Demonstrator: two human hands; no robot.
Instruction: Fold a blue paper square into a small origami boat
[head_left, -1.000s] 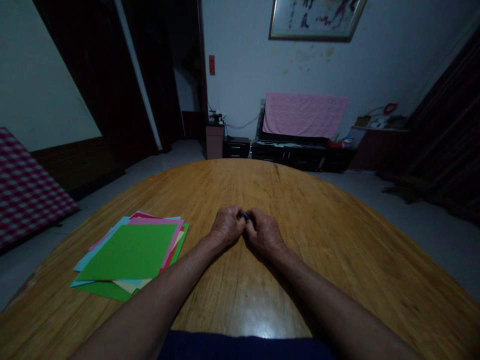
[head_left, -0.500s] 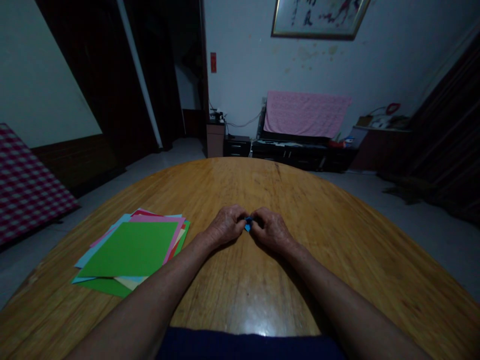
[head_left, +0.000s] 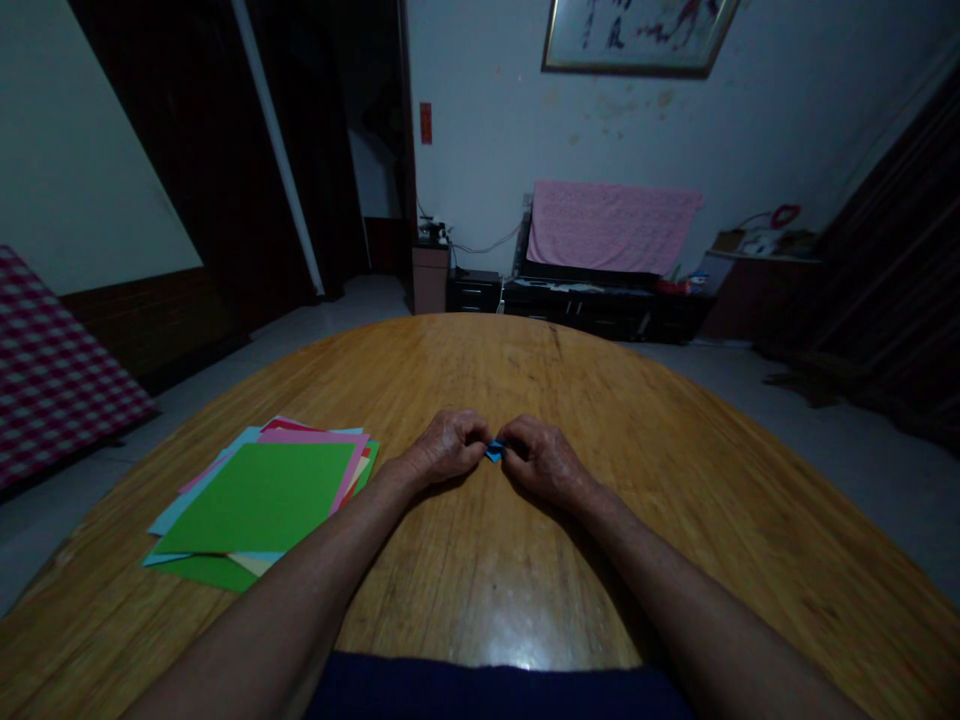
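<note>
My left hand and my right hand rest close together on the round wooden table, near its middle. Both have their fingers curled and pinch a small folded piece of blue paper between them; only a small bit of it shows. To the left of my left forearm lies a stack of coloured paper sheets with a green sheet on top.
Beyond the table a dark low cabinet carries something draped in a pink cloth. A red checked cloth is at the far left. A framed picture hangs on the wall. The room is dim.
My hands have drawn slightly apart, so a little more of the blue paper shows between the fingertips. The stack of sheets has not moved.
</note>
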